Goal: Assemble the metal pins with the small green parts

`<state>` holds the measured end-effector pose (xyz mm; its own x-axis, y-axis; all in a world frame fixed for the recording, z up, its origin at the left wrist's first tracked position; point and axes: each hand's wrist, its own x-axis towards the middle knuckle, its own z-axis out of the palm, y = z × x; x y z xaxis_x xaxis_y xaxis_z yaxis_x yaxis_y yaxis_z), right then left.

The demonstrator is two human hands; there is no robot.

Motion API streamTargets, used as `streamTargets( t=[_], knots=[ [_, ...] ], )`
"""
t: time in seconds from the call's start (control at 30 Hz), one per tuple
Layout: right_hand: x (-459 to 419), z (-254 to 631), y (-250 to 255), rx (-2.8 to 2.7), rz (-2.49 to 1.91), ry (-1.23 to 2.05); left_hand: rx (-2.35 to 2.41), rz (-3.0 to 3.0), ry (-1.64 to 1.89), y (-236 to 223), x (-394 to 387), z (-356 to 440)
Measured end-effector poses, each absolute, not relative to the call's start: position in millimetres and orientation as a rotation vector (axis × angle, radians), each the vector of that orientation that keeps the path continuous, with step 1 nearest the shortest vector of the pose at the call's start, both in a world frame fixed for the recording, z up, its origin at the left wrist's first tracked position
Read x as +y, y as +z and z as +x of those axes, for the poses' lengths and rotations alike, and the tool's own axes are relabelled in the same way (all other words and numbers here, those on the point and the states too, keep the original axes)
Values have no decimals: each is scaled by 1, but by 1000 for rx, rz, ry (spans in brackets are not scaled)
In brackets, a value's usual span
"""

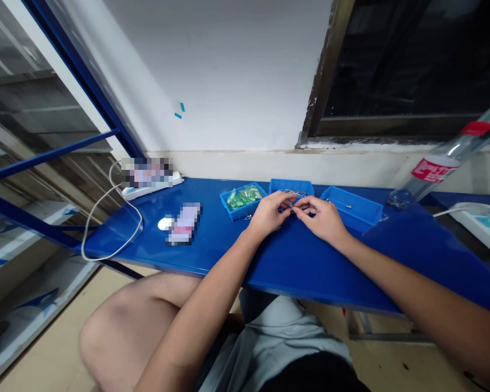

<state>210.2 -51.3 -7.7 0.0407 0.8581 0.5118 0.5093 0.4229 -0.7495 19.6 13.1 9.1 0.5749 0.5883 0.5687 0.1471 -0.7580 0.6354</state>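
My left hand and my right hand meet over the blue table, fingertips pinched together. Between them is something small that I cannot make out. Just behind my hands stands a blue bin with thin metal pieces in it. To its left, another blue bin holds green translucent pieces. A third blue bin sits to the right, with one small metal piece inside. A small metal piece lies beside the left bin, near my left wrist.
On the blue table lie a blurred phone-like object and a white round thing. A white power strip with a cable is at the back left. Joined clear plastic bottles lean at the right, near a white box-like object.
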Motion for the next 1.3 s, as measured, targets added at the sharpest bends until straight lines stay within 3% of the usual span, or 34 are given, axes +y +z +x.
streamTargets(
  t=[0.27, 0.43, 0.93, 1.3],
  knots=[
    [-49, 208, -6, -1565, -1180, 398, 573, 2101, 1196, 10, 5, 24],
    [-50, 212, -4, -1641, -1157, 251, 787, 2331, 1149, 18, -1, 18],
    [-52, 210, -6, -1556, -1172, 508, 861, 2260, 951, 17, 5, 15],
    [-49, 209, -8, -1586, -1208, 518, 752, 2215, 1029, 14, 5, 18]
  ],
)
